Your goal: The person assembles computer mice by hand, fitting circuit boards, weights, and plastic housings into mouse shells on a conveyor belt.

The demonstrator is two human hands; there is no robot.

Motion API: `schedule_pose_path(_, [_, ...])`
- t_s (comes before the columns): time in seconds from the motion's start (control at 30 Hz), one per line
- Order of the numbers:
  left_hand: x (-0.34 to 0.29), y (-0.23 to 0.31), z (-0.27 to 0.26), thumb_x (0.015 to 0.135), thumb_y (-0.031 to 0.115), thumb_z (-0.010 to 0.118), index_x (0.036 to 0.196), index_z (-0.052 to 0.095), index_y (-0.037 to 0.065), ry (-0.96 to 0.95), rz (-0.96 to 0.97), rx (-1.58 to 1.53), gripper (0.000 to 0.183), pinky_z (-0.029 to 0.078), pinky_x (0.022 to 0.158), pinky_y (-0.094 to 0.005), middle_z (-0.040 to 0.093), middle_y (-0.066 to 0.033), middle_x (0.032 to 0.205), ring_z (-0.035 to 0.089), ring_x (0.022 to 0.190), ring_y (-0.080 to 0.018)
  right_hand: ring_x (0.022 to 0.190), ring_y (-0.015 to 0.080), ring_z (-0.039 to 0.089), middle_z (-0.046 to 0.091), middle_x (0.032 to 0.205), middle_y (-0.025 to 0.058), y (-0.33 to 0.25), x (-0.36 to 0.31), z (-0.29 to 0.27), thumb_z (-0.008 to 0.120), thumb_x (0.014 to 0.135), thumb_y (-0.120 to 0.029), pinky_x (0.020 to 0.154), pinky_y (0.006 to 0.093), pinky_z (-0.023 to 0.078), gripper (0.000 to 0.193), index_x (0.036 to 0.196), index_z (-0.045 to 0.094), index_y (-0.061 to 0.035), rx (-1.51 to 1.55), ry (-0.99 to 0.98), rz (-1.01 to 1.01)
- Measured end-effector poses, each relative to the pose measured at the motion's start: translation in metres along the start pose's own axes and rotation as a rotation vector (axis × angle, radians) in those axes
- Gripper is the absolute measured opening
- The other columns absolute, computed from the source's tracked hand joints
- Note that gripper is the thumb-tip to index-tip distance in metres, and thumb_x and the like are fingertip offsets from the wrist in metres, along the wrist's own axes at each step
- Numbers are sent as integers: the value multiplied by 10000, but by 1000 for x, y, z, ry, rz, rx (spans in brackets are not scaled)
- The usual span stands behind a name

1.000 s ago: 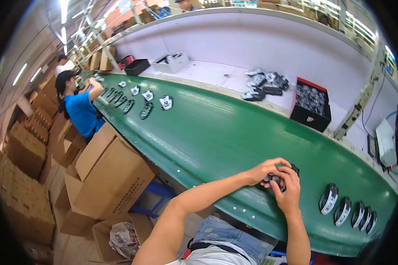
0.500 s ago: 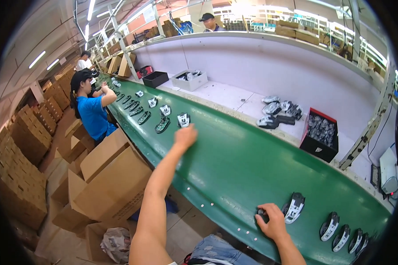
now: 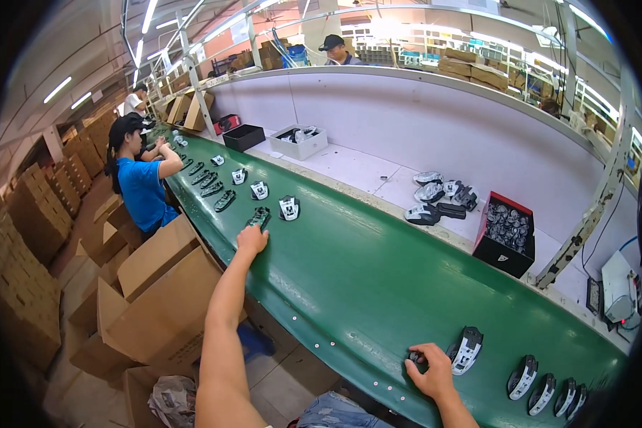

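Observation:
My left hand (image 3: 252, 240) reaches far across the green belt. Its fingers close on the near end of a dark, shell-shaped plastic part (image 3: 260, 216). Just right of that hand lies a white-and-black plastic part (image 3: 289, 208), apart from it. Closer to me, at the right, my right hand (image 3: 431, 369) curls its fingers around a small dark piece (image 3: 414, 357), mostly covered by the hand. Next to those fingers rests a longer black-and-white shell (image 3: 466, 351).
A green conveyor belt (image 3: 349, 257) carries rows of similar parts left and right. Beyond it stand a red-rimmed black box (image 3: 505, 235) of small parts, a loose pile (image 3: 435, 194) and a white bin (image 3: 298, 143). Cartons (image 3: 157, 299) and a blue-shirted person (image 3: 141, 187) are at left.
My left hand has moved left from beside the white-and-black part to the dark part, and now grips it. My right hand stays on the small dark piece. The view has shifted slightly.

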State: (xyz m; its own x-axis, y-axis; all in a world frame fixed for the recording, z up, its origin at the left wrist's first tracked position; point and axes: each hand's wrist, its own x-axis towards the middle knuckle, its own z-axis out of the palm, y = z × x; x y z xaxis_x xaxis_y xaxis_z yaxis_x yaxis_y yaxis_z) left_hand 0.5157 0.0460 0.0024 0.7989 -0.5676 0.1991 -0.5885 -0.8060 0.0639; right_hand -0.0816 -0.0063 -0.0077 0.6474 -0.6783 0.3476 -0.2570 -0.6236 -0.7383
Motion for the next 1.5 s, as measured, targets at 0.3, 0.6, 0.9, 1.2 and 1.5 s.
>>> schedule_pose_path(0.3, [-193,123,-59,855,382,671,1068,741,62,-144,678,-153,390,560,697,-490,699,-202,764,692,746,-393,723,185,624,644,1021,110,4,-2,-14,743,808,-69,673,302,523,320,1125,703,-52,82,71,37])
schedule_pose_path(0.6, [-285,265,-58,855,218,680,994,725,91,-21,1192,-837,193,543,593,-425,683,-131,735,679,647,-307,779,166,620,622,1038,118,15,-2,-38,637,858,41,710,271,532,394,1235,683,-61,-26,329,43])
schedule_pose_path(0.9, [-259,307,-49,729,512,826,1370,592,219,-610,1364,-611,743,538,636,-389,670,-66,695,677,657,-254,866,130,696,714,1024,97,35,-6,-34,701,866,38,742,261,577,282,1144,653,29,291,398,262])
schedule_pose_path(1.2, [-290,296,-31,660,708,768,1156,581,23,-184,1345,-679,867,565,665,-488,705,-203,805,707,745,-392,831,116,652,660,955,60,15,4,-42,677,890,21,766,236,550,279,1168,693,8,133,292,217])
schedule_pose_path(1.5, [-266,288,-36,633,665,811,1240,590,105,-362,1354,-674,855,564,730,-479,714,-196,912,698,829,-400,831,228,692,695,929,124,5,25,-48,742,802,-42,765,338,557,297,1092,688,-8,-311,183,40])
